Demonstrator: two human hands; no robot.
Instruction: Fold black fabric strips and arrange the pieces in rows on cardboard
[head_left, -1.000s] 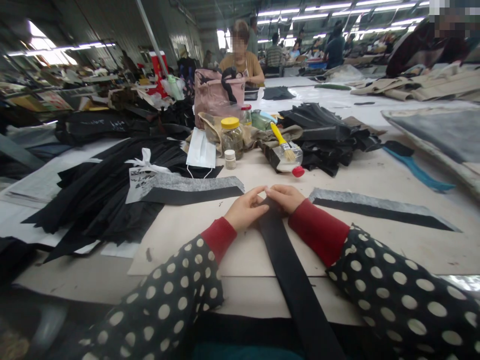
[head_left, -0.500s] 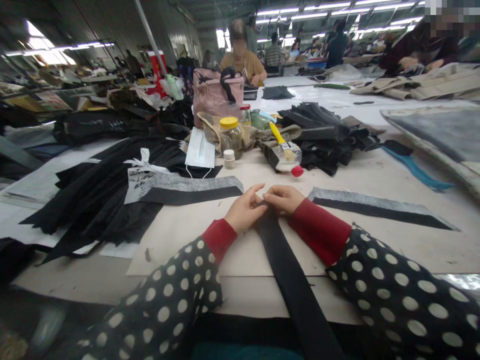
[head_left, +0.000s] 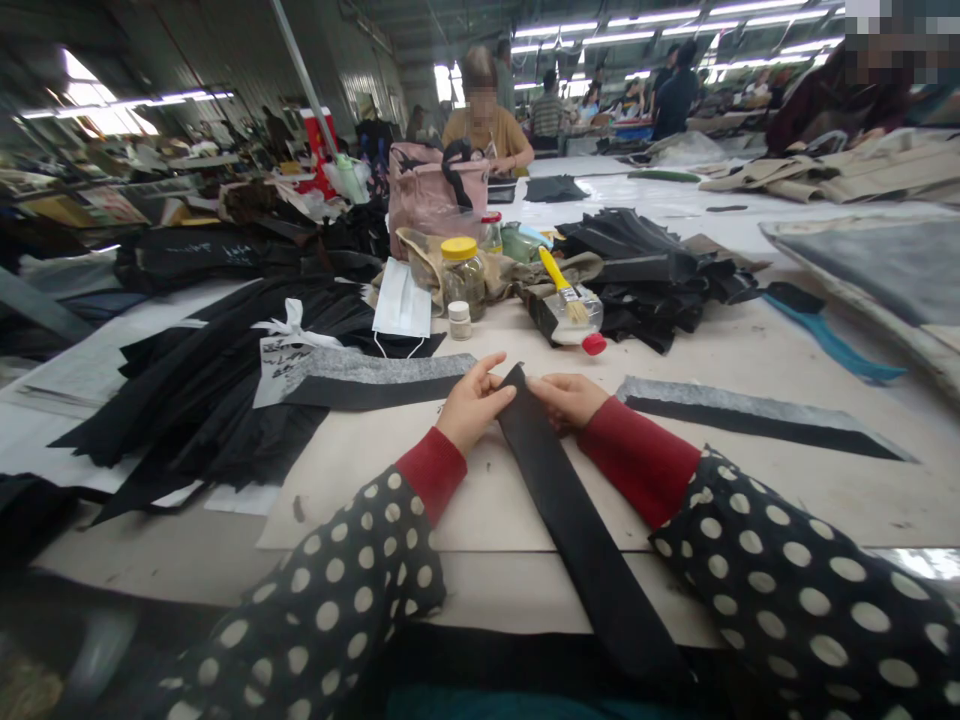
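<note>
A long black strip of fabric or leather runs from between my hands down toward the table's front edge. My left hand pinches the strip's far end at its left edge, thumb on top. My right hand grips the same end from the right, its fingers partly behind the strip. Left of my hands lies a grey-and-black strip, its fuzzy grey half toward the back. A similar grey-and-black strip rests to the right of my right hand.
Behind my hands stand a yellow-lidded jar, a small white-capped bottle and a yellow-handled brush. A face mask lies beside a fanned black stack. More black pieces are piled at right. Across the table, a person works.
My hands have moved slightly apart, the left one to the left. The strip's far end, earlier mostly covered by my fingers, now shows flat between them.
</note>
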